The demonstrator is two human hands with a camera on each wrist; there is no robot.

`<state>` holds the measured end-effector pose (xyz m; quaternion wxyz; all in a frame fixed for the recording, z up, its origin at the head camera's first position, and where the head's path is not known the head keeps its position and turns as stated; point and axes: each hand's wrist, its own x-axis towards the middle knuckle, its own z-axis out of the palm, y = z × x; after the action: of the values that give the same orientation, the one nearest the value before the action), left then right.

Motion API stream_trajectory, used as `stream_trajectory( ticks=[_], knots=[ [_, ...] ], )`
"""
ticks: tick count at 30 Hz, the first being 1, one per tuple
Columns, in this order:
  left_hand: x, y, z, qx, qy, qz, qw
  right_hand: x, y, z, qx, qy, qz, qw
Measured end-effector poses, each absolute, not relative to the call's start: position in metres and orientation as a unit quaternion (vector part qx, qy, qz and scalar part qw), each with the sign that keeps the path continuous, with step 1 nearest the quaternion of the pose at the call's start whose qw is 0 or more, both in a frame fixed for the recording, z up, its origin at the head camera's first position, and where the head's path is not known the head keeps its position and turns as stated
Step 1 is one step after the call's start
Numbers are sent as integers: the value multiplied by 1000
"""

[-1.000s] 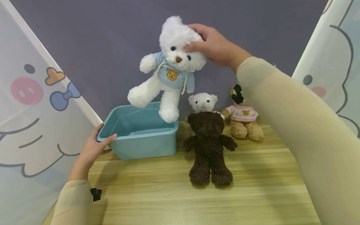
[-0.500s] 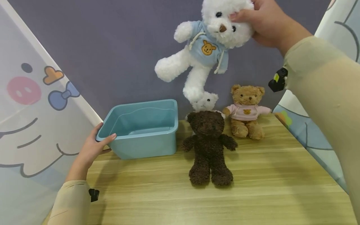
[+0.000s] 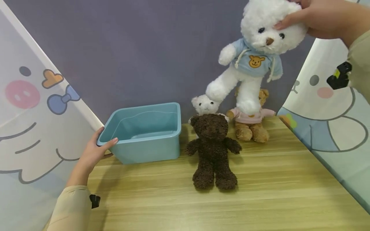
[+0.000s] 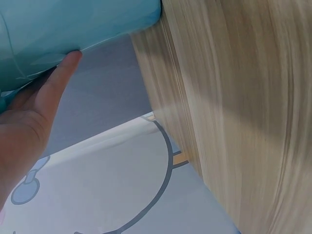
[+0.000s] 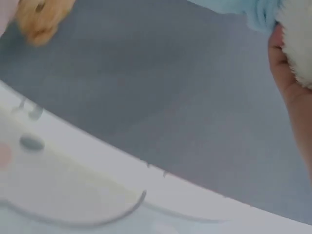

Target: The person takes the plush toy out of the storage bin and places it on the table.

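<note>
High at the right of the head view, my right hand (image 3: 326,19) grips a white teddy bear (image 3: 255,69) by its head, thumb across its face. The bear wears a light blue hoodie and hangs tilted in the air, legs pointing down to the left. In the right wrist view that hand (image 5: 290,83) shows at the right edge against white fur. My left hand (image 3: 93,154) holds the near left corner of a light blue plastic bin (image 3: 147,149), thumb over the rim and fingers on the outside. The bin's visible inside holds nothing.
A dark brown teddy bear (image 3: 214,150) sits right of the bin, partly hiding a smaller white bear (image 3: 205,104). Behind the held bear's foot is a tan bear (image 3: 251,128) in pink. Printed side panels (image 3: 34,128) and a grey back wall (image 3: 130,57) enclose the wooden table (image 3: 173,199).
My right hand has carried the white teddy bear rightward, from over the bin to in front of the tan bear. My left hand has stayed on the bin's corner.
</note>
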<state>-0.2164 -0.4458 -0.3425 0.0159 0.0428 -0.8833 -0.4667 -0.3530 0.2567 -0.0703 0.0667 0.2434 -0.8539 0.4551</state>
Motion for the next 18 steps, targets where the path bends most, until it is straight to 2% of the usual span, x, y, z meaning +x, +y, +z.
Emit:
stream_trajectory(
  ticks=[7,18],
  knots=[
    [-218,-445,-339,40,-881,-472,23,-350,290,-103,193,-931,308,24],
    [-215,-445,-340,46,-884,-465,22,-341,291,-159,203,-952,219,-73]
  ],
)
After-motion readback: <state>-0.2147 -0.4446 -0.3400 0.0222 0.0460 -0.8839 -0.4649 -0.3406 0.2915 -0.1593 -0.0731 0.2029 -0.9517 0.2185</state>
